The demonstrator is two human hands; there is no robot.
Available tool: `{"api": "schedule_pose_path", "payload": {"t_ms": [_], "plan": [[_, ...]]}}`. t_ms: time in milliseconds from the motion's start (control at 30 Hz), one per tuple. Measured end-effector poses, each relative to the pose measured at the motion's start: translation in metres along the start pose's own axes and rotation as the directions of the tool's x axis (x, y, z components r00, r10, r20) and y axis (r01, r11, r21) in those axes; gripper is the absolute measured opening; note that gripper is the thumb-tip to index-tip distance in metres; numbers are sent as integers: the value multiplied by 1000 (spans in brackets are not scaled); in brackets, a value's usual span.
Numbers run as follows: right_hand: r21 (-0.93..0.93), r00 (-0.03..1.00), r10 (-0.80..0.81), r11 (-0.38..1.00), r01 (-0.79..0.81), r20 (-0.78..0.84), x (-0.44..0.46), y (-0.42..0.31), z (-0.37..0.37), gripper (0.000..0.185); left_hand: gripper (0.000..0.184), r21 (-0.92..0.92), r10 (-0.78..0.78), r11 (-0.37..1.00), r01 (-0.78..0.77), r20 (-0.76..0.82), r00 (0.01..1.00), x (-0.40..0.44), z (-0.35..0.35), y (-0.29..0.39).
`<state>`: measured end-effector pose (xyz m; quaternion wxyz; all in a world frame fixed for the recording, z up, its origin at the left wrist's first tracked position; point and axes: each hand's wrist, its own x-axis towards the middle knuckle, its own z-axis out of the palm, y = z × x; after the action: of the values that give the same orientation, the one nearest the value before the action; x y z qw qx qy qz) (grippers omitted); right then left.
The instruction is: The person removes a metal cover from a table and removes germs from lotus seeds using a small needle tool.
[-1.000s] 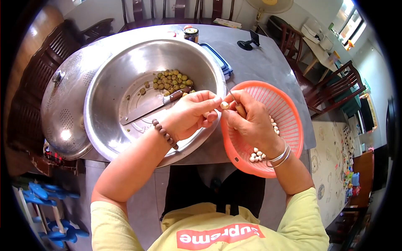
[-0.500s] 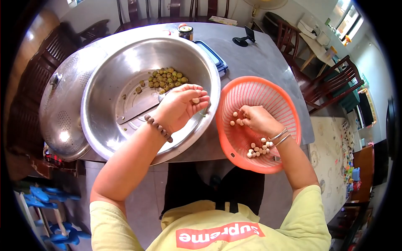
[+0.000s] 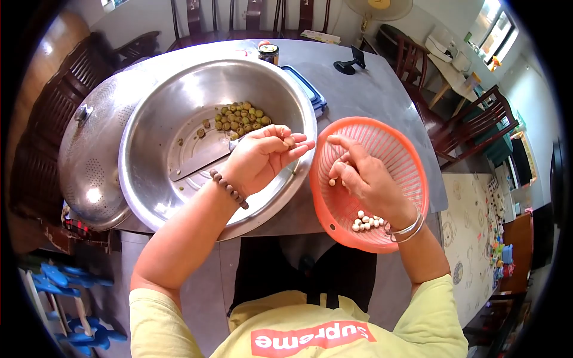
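Observation:
My left hand [image 3: 258, 156], palm up over the rim of the steel basin [image 3: 143, 179], curls its fingers round a small pale round nut-like piece [image 3: 289, 142]. My right hand [image 3: 375, 182] hovers above the orange plastic basket [image 3: 334, 128], fingers spread and nothing visible in them. Several pale round pieces [image 3: 365, 223] lie at the near side of the basket. Inside the basin are several green-brown round fruits [image 3: 239, 116] and a broad-bladed knife [image 3: 200, 163]. My left wrist and forearm hide part of the basin; my right hand covers part of the basket floor.
On the left a perforated steel lid [image 3: 89, 161] leans by the basin. Behind stand a jar [image 3: 268, 53], a blue-rimmed container [image 3: 307, 89] and a black stand [image 3: 349, 62] on the grey table [image 3: 382, 89]. Wooden chairs [image 3: 477, 119] surround it.
My right hand has lifted out of the basket and moved left, its fingers opening from a pinch. My left fingers have curled more round the pale piece. The view has shifted slightly.

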<state>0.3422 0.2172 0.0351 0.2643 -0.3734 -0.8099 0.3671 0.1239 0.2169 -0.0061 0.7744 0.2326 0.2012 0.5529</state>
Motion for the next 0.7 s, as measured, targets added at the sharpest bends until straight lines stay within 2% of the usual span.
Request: {"api": "schedule_pose_path", "payload": {"t_ms": [67, 167, 367, 467, 533, 700], "plan": [[92, 999, -11, 996, 7, 52, 0, -5, 3, 36, 13, -1, -1, 1000, 1, 23, 1000, 0, 1, 0], [110, 997, -19, 994, 11, 71, 0, -9, 5, 37, 16, 37, -17, 999, 17, 25, 1000, -1, 4, 1], [98, 997, -32, 995, 26, 66, 3, -14, 7, 37, 18, 90, -48, 995, 43, 44, 998, 1, 4, 3], [82, 994, -6, 997, -3, 111, 3, -15, 6, 37, 19, 116, -62, 992, 48, 118, 991, 0, 5, 2], [59, 995, -22, 998, 17, 96, 4, -15, 7, 37, 14, 184, -71, 981, 57, 69, 995, -1, 10, 0], [18, 996, -90, 996, 90, 24, 6, -17, 10, 36, 17, 211, -83, 976, 47, 165, 983, 0, 3, -1]]}}
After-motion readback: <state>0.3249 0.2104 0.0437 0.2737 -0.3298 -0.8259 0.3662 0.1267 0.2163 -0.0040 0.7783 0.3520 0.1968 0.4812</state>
